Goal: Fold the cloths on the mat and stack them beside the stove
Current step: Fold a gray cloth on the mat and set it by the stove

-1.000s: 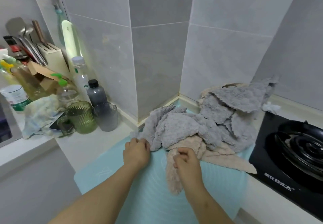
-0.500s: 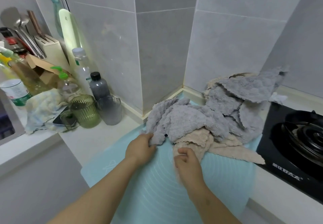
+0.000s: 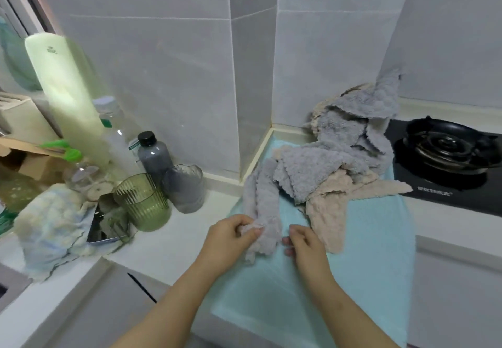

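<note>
Left hand (image 3: 231, 236) is pinching the near end of a grey cloth (image 3: 262, 203), with thumb and fingers curled round the bunched edge. Right hand (image 3: 305, 244) is sitting just right of that same end, fingers curled in toward it. It's blurry there, so I cannot tell if it is gripping the edge or only closing on it.

Key geometry: the grey cloth is lying roped into a narrow strip on the mat (image 3: 380, 239). Its long axis is running straight away from the person, with the near end at the hands and the far end meeting the pile (image 3: 353, 135) near the wall corner. So the free length is lying ahead of both hands, not off to either side. The left hand is owning the left corner. The right hand is the nearer one to the strip's right edge and to the beige cloth (image 3: 326, 206), which is draping off the pile just right of the strip.

The pile is sitting at the back of the mat, against the wall and reaching the left edge of the stove (image 3: 445, 157). Nothing folded is showing beside the stove, so I'm reading this as early: one cloth being singled out.

My call on the next move: pulling toward the person, then spreading the hands sideways to open the strip flat. The risk is the far end dragging neighbouring cloths along.
</note>
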The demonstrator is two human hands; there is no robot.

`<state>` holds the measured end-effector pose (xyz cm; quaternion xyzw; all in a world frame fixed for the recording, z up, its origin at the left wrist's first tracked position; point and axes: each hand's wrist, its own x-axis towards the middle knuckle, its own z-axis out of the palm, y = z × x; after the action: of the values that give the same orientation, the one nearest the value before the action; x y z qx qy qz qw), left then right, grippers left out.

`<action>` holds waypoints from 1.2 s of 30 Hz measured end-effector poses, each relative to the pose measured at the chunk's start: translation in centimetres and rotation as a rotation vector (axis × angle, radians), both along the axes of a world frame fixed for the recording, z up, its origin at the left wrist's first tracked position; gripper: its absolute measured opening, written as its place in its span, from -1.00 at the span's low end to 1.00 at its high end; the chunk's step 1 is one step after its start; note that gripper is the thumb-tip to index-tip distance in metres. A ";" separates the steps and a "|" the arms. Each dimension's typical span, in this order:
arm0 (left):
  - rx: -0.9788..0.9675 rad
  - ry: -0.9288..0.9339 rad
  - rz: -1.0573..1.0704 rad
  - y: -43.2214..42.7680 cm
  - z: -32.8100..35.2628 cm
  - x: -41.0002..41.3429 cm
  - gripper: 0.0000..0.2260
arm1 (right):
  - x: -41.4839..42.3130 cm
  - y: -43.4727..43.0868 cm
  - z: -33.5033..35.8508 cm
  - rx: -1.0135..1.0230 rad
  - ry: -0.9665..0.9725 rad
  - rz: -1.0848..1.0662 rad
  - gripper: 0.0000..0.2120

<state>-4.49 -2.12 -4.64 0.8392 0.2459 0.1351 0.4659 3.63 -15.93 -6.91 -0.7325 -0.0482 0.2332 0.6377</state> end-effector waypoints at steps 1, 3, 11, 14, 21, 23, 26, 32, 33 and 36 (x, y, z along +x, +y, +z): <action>-0.014 0.052 -0.086 -1.0 -0.4 -0.1 -0.93 | -0.7 -0.8 -0.1 0.004 0.025 0.044 -0.82; -0.026 0.136 -0.373 0.0 -1.3 -3.4 -0.96 | -5.6 -0.3 0.2 -0.058 0.004 -0.035 -0.72; -0.177 0.101 -0.026 0.5 -2.9 -5.1 -0.74 | -9.7 -0.5 -0.4 -0.102 0.004 -0.131 -0.93; -0.373 0.200 -0.063 0.5 -2.6 -4.9 -0.63 | -10.1 -0.4 -0.5 -0.095 0.052 -0.182 -0.92; -0.709 0.197 -0.041 0.3 -2.0 -4.4 -0.91 | -9.6 -1.3 -0.2 -0.021 0.140 -0.182 -0.90; -0.724 0.177 0.002 1.2 -2.0 -4.8 -0.97 | -9.7 -1.2 -0.1 -0.023 0.131 -0.168 -0.88; -0.733 0.089 0.196 2.7 -3.0 -5.6 -0.95 | -9.8 -1.1 0.0 -0.031 0.108 -0.149 -0.86; -0.468 -0.012 0.059 1.5 -3.3 -6.0 -0.89 | -9.5 -0.9 0.0 0.064 0.107 -0.112 -0.82; -0.336 -0.017 -0.053 0.9 -3.0 -5.9 -0.87 | -9.5 -0.8 -0.1 0.076 0.100 -0.111 -0.81; -0.106 0.015 -0.441 -0.6 -2.5 -5.8 -0.68 | -9.5 -0.9 -0.4 0.110 0.071 -0.118 -0.74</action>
<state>-10.25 -2.71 -7.15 0.8479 0.0665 0.0105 0.5258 -5.89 -16.84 -7.35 -0.6891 0.0048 0.2182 0.6910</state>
